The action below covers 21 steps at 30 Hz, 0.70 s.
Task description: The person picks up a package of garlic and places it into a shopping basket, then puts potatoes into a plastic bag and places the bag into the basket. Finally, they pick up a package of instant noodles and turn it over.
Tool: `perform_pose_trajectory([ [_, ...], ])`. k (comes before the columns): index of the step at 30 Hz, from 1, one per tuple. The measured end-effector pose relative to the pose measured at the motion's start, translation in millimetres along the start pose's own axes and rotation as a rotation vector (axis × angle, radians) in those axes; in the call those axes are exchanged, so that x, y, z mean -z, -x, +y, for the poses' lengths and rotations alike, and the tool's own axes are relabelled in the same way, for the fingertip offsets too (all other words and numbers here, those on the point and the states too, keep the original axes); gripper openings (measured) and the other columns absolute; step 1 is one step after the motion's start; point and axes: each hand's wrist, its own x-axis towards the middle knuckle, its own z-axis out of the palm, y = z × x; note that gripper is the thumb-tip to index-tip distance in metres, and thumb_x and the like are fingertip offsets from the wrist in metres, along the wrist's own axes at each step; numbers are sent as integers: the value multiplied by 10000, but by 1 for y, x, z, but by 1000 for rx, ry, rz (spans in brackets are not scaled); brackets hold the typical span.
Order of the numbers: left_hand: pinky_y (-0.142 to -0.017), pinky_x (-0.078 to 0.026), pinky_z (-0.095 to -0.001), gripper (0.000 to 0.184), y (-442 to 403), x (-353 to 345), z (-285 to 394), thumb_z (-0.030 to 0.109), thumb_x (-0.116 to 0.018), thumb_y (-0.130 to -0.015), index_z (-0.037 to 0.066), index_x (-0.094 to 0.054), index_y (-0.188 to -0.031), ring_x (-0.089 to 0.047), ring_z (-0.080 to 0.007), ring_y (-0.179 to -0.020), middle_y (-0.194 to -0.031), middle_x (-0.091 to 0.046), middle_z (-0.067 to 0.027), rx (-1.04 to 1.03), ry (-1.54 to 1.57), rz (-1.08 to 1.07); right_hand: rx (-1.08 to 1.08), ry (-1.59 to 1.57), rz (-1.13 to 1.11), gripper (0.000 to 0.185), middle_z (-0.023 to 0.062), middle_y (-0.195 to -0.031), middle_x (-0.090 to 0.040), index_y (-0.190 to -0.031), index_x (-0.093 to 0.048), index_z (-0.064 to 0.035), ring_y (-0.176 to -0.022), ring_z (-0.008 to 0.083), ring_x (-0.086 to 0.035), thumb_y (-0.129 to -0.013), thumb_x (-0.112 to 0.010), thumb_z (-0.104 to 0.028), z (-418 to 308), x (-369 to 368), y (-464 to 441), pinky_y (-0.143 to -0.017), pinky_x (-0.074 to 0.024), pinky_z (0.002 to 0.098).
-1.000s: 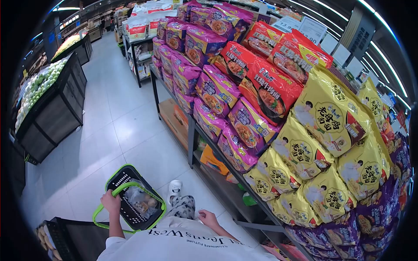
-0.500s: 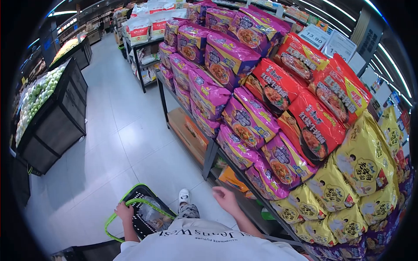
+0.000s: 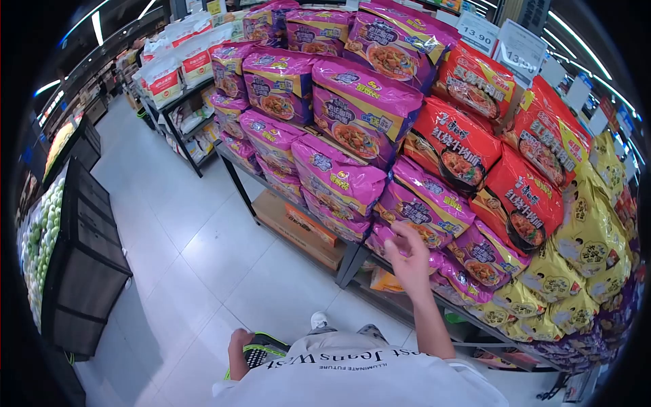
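Note:
My right hand (image 3: 410,258) is raised in front of the purple instant noodle packs, its fingers bent and apart with nothing in them. Just behind it is a purple noodle pack (image 3: 424,203); whether my fingertips touch any pack I cannot tell. Low on the left, my left hand (image 3: 240,340) is closed on the handle of a black and green shopping basket (image 3: 256,355). My white shirt hides most of that basket, and its contents are out of sight. Red noodle packs (image 3: 456,146) are stacked to the right of the purple ones.
Yellow noodle packs (image 3: 553,281) fill the display's right side. Price signs (image 3: 519,51) stand above. A cardboard box (image 3: 291,227) sits on the lower shelf. Across the tiled aisle (image 3: 196,237) is a dark produce stand (image 3: 85,251). White and red bags (image 3: 163,81) lie on a farther rack.
My right hand has risen from beside my body toward the purple packs. The view has turned right and come nearer the display. The basket is now mostly behind my shirt.

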Motion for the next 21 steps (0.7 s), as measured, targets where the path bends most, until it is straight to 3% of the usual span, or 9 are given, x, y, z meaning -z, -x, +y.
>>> perform_pose_trajectory([
  [2,-842,-447,-376,488,-25,51,53,336,-692,-682,6,-583,-1024,-569,-328,-985,-1012,-602,-211,-321,139,339,67,38,139,300,104,-1081,-531,-1068,-534,-1,-857,143,-574,-782,-615,-42,-13,9,-28,-741,-486,265],
  [3,-818,-445,-411,422,-17,91,99,249,-667,-710,-21,-563,-1017,-561,-355,-947,-986,-597,-220,-512,190,506,141,78,200,297,102,-1066,-533,-1060,-536,-3,-862,145,-568,-778,-619,-43,-22,13,-45,-747,-483,266],
  [6,-870,-428,-348,340,28,200,236,177,-603,-800,-30,-549,-1065,-570,-291,-1001,-1036,-592,-206,-874,575,700,289,202,318,292,97,-1046,-541,-1052,-542,-11,-918,166,-557,-781,-628,-75,-45,24,-100,-800,-460,279],
  [10,-895,-398,-282,321,104,290,378,178,-566,-860,-40,-527,-1091,-537,-170,-1026,-1065,-583,-128,-1288,1009,423,376,338,348,437,158,-1139,-537,-1117,-521,19,-1067,258,-512,-787,-637,-242,-63,16,-169,-922,-389,333],
  [14,-871,-394,-279,429,113,324,468,313,-520,-871,-38,-522,-1117,-539,-184,-1012,-1086,-573,-140,-1256,955,356,382,422,358,515,161,-1177,-524,-1171,-501,-2,-1103,247,-495,-785,-644,-311,-50,1,-212,-921,-381,329],
  [16,-885,-381,-308,497,106,323,494,386,-468,-874,-45,-518,-1117,-529,-231,-1030,-1086,-568,-165,-1174,919,353,397,373,383,519,171,-1122,-544,-1114,-534,12,-1054,274,-516,-755,-654,-344,-41,-5,-223,-893,-395,334],
  [19,-921,-343,-370,617,80,305,523,501,-366,-872,-41,-507,-1131,-487,-329,-1081,-1091,-554,-215,-1119,871,384,244,185,307,478,168,-1067,-566,-1067,-570,-9,-998,275,-541,-745,-664,-351,-38,-6,-229,-855,-413,335],
  [21,-921,-331,-403,632,66,293,535,532,-346,-862,-18,-502,-1130,-467,-371,-1090,-1102,-539,-240,-1039,881,351,300,174,377,364,102,-927,-580,-967,-612,-6,-847,191,-549,-774,-653,-312,-35,-10,-231,-773,-428,291],
])
